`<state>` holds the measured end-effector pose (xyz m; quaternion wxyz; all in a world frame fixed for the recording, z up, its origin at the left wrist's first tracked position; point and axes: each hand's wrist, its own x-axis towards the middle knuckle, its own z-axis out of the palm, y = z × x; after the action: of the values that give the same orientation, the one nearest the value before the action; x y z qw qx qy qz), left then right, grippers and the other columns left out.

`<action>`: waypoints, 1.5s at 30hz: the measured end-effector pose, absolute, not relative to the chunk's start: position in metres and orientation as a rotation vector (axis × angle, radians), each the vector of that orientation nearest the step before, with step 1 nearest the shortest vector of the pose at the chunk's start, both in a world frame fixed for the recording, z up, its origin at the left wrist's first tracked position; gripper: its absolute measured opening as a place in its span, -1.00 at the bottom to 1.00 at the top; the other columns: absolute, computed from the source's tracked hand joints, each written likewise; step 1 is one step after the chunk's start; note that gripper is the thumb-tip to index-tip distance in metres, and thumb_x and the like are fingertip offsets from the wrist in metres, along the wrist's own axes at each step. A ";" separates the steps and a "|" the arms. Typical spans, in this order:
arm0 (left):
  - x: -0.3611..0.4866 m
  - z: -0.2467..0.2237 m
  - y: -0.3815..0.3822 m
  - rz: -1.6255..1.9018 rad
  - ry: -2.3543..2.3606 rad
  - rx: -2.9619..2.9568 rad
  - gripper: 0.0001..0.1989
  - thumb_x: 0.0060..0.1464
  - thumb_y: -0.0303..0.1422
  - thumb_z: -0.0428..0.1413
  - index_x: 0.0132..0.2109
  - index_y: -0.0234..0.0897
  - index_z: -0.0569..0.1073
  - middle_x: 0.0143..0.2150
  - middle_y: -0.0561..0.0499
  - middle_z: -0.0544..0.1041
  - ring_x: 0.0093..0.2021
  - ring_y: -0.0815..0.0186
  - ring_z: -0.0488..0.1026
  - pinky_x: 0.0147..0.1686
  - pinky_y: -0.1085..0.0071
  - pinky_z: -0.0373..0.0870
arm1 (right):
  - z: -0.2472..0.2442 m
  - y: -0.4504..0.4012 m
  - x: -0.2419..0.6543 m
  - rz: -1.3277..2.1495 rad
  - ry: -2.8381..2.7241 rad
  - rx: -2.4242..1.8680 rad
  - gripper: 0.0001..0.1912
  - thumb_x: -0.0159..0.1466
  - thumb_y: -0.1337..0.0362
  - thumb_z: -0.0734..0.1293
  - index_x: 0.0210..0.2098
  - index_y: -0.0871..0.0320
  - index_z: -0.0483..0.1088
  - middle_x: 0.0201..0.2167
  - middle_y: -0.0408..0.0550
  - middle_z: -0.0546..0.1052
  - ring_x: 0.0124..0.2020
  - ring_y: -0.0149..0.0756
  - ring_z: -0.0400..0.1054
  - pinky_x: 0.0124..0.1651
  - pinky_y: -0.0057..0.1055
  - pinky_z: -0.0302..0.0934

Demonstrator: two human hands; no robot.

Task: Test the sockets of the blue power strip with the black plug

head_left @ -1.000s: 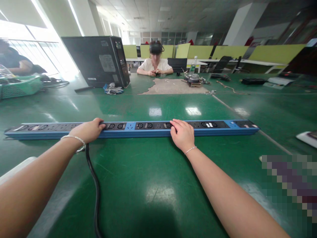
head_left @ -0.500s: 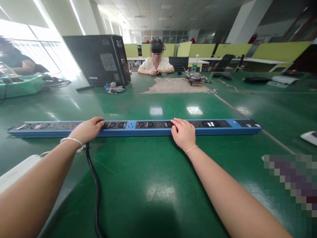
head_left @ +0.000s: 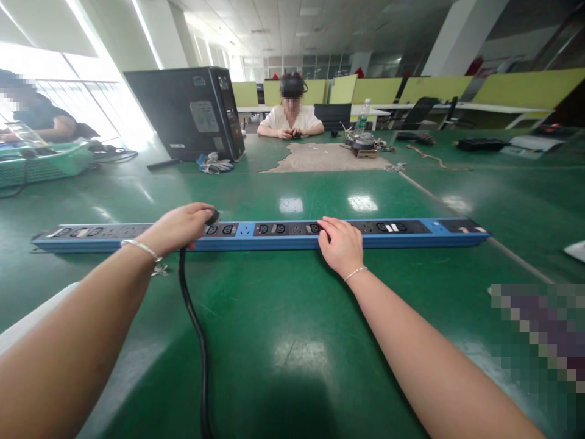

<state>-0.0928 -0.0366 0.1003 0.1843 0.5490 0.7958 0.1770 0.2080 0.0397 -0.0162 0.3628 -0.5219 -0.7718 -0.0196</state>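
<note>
Black plug (head_left: pixel 213 216) pinched, left hand (head_left: pixel 180 228) arches; right hand (head_left: pixel 342 246) rests on power strip (head_left: pixel 274 243).

Yellow-green cubicle partitions (head_left: pixel 436 89) stand behind white desks (head_left: pixel 487 108). Bright daylight enters through left-hand windows (head_left: pixel 50 66); a pale square pillar (head_left: pixel 464 39) rises at right.

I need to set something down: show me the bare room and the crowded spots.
Bare: the green tabletop between the blue power strip and the glove bundle; also the near stretch between the black cable and the right forearm. Crowded: the green basket and loose cables at far left, and the bottle with clutter beside it.
</note>
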 end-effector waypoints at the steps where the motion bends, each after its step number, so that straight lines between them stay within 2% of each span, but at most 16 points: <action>1: -0.085 0.093 -0.033 0.462 2.225 1.546 -0.47 0.07 -0.18 -0.13 0.14 -0.27 0.35 -0.70 0.16 0.29 -0.68 0.35 0.31 -0.59 0.43 0.26 | -0.016 0.040 0.208 -0.050 -1.987 -1.343 -0.64 0.24 0.27 0.15 -0.07 0.05 0.48 0.02 -0.07 0.47 0.06 -0.16 0.26 0.10 -0.13 0.03; 6: -0.063 0.069 -0.018 0.432 2.257 1.613 -0.50 0.02 -0.13 -0.12 0.03 -0.18 0.45 -0.57 0.10 0.46 -0.63 0.33 0.38 -0.53 0.42 0.32 | -0.016 0.040 0.208 -0.059 -1.991 -1.359 -0.64 0.25 0.27 0.15 -0.06 0.05 0.47 0.03 -0.09 0.47 0.07 -0.18 0.26 0.11 -0.14 0.03; 13: -0.058 0.069 -0.002 0.313 2.308 1.680 -0.55 0.00 -0.15 -0.12 -0.10 -0.21 0.50 -0.56 0.06 0.49 -0.58 0.30 0.41 -0.49 0.42 0.32 | -0.015 0.039 0.208 -0.058 -1.998 -1.363 -0.65 0.25 0.27 0.16 -0.06 0.06 0.47 0.03 -0.09 0.47 0.07 -0.18 0.26 0.11 -0.17 0.03; 20: -0.049 0.070 0.005 0.153 2.401 1.801 -0.57 0.01 -0.15 -0.12 -0.10 -0.21 0.50 -0.38 -0.05 0.58 -0.34 0.17 0.51 -0.26 0.34 0.37 | -0.014 0.039 0.208 -0.043 -1.998 -1.366 -0.65 0.26 0.26 0.15 -0.06 0.05 0.47 0.03 -0.09 0.47 0.08 -0.18 0.25 0.11 -0.16 0.03; 27: -0.051 0.067 0.008 0.124 2.462 1.839 -0.59 0.01 -0.14 -0.11 -0.12 -0.19 0.49 -0.13 -0.12 0.56 -0.12 0.09 0.48 -0.17 0.28 0.36 | -0.014 0.039 0.208 -0.039 -1.994 -1.363 -0.65 0.25 0.26 0.15 -0.07 0.06 0.47 0.03 -0.09 0.47 0.07 -0.17 0.26 0.11 -0.16 0.03; 34: -0.044 0.067 0.008 0.046 2.480 1.861 -0.57 0.02 -0.13 -0.11 -0.08 -0.19 0.47 -0.14 -0.15 0.56 -0.13 0.08 0.48 -0.18 0.25 0.37 | -0.014 0.039 0.208 -0.031 -1.995 -1.366 -0.65 0.25 0.27 0.15 -0.07 0.07 0.47 0.03 -0.10 0.47 0.08 -0.18 0.25 0.12 -0.17 0.02; 45: -0.028 0.060 -0.009 0.120 2.599 1.808 -0.57 0.09 -0.15 -0.18 -0.05 -0.23 0.42 -0.18 -0.23 0.55 -0.16 0.02 0.49 -0.22 0.16 0.37 | -0.015 0.039 0.207 -0.048 -1.990 -1.363 -0.65 0.26 0.27 0.15 -0.07 0.08 0.47 0.03 -0.08 0.47 0.07 -0.18 0.26 0.10 -0.17 0.02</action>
<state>-0.0275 -0.0086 0.0598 -0.0132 0.5707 0.8202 0.0380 0.2069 0.0387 -0.0147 0.3564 -0.5280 -0.7706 -0.0184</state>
